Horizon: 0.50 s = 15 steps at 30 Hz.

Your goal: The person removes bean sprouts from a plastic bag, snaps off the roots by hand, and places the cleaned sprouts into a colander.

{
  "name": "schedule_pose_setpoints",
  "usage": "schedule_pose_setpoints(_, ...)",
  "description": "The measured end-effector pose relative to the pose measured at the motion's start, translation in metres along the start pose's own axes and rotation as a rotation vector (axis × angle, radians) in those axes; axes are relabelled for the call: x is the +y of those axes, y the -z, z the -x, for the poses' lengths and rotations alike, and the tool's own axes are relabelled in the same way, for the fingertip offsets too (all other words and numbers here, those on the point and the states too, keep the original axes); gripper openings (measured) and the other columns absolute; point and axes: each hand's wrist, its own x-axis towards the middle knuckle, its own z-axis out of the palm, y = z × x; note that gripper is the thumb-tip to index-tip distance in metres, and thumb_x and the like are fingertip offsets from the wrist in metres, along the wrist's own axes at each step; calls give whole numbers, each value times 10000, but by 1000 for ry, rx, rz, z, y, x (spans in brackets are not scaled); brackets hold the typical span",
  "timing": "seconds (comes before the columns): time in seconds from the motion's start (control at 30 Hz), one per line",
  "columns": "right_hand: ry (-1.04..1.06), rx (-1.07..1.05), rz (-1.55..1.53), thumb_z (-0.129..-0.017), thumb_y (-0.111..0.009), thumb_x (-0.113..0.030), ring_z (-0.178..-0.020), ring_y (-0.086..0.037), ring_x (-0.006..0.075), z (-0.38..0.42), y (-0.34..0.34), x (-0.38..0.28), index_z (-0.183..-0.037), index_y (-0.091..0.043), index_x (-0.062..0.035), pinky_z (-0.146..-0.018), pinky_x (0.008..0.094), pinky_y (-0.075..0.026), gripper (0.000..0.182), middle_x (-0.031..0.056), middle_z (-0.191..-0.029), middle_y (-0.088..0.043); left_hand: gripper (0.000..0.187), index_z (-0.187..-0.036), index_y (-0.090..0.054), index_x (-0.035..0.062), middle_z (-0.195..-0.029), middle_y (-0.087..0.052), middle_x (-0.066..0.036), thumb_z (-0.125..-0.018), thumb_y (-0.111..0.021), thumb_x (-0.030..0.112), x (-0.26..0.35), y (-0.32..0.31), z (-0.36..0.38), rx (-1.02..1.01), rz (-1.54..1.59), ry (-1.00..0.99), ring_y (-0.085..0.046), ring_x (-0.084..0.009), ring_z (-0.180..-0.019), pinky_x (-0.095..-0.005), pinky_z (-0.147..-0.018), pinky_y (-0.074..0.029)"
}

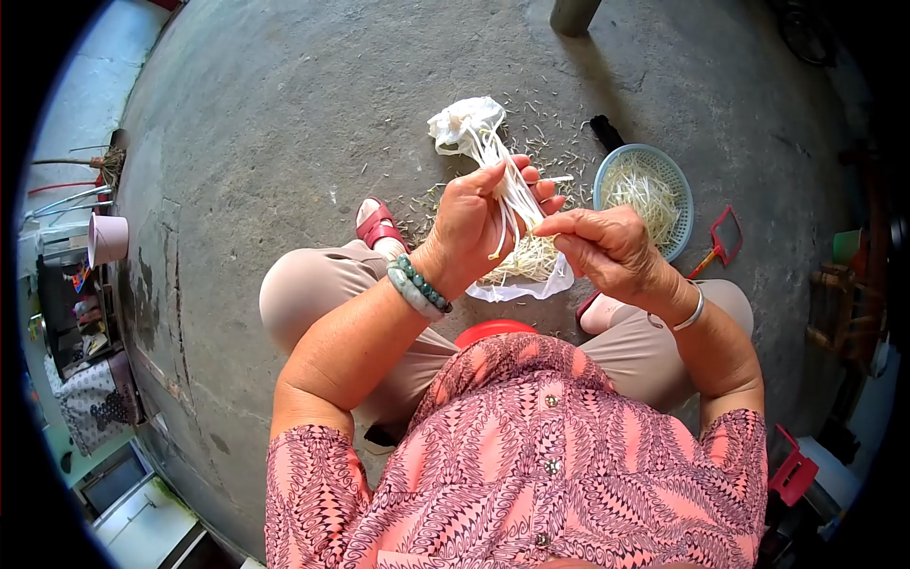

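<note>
Here, the left hand [488, 213] is curled, palm up, around a loose bundle of long white bean sprouts [515, 199], which lies across the palm and fingers in front of the body; the right hand [607, 248] is just beside it, thumb and forefinger pinching at the end of a sprout, the other fingers folded in; below the hands, on the concrete floor [275, 161], a heap of sprouts [521, 264] lies on white plastic [540, 290]; beyond the left hand is a crumpled white plastic bag [455, 123]; near the right hand stands a light-blue basket [598, 190] holding more sprouts [643, 197]; short pale scraps [542, 142] are strewn over the floor between the bag and the basket; a red fly swatter [727, 235] lies near the basket, on its right; beaded bracelets [417, 286] circle the left wrist, and a silver bangle [697, 310] the right.
</note>
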Motion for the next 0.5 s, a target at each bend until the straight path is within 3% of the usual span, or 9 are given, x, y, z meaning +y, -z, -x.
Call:
schedule_pose_setpoints(0.13, 86, 28, 109, -823, -613, -20, -574, -639, 257, 1, -2, 3, -929, -647, -33, -509, 304, -475, 113, 147, -670, -608, 320, -1140, -498, -31, -1002, -636, -194, -985, -335, 196, 0, 0, 1, -7, 27, 10, -628, -352, -972, -530, -1002, -420)
schedule_pose_setpoints(0.5, 132, 43, 109, -824, -613, -18, -595, -649, 268, 4, -2, 8, -932, -636, -17, -510, 318, -481, 111, 149, -684, -622, 301, -1146, -507, -26, -1025, -637, -175, -979, -367, 182, 0, 4, 2, -17, 21, 4, -613, -338, -1018, -536, -1013, -406)
